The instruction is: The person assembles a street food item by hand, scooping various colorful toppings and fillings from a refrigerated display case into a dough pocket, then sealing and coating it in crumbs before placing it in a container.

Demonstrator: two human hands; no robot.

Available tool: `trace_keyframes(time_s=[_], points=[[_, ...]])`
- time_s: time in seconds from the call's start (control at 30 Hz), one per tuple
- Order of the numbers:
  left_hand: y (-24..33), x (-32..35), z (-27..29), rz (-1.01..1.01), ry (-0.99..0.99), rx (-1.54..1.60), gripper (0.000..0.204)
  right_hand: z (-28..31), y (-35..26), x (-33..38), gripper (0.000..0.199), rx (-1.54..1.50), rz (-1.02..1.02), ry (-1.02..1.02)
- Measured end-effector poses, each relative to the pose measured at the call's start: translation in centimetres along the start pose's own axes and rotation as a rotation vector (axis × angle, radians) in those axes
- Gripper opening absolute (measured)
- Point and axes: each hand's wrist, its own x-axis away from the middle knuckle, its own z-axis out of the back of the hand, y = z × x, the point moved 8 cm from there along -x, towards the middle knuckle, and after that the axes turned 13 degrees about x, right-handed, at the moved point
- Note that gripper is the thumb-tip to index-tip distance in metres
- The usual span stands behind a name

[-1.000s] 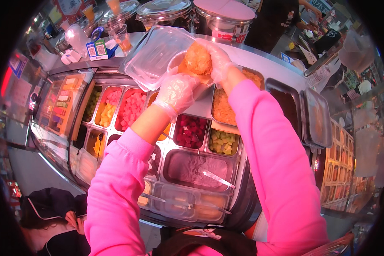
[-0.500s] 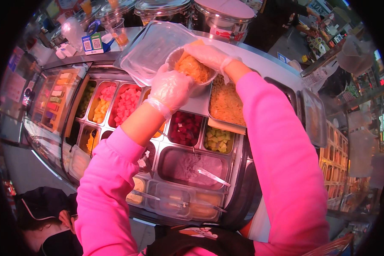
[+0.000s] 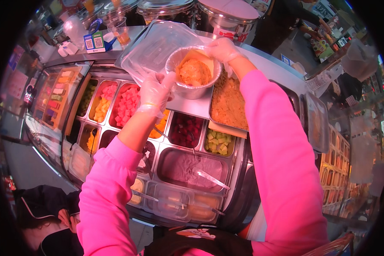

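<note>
two small blue-and-white sign cards are stood at the counter's far left corner, beside a clear cup. the gloved left hand is pressed against the near rim of a foil bowl, fingers curled on it. the bowl, filled with orange food, is held above the counter's far edge. its far rim is pinched by the gloved right hand.

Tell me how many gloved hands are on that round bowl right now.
2. The left hand grips the near-left rim of the bowl, and the right hand is at its far-right rim, over the orange filling. No other hands show near it.
</note>
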Motion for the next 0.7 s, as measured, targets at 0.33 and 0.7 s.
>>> trace_keyframes(time_s=[0.33,0.7], points=[[0.4,0.2,-1.1,0.042,-0.215,0.036,0.026,3.9,-6.4,7.6,0.009,0.404,0.588,0.349],[5.6,1.2,-0.9,-0.559,0.043,-0.405,0.034,4.5,-8.7,12.1,0.033,0.324,0.809,0.168]])
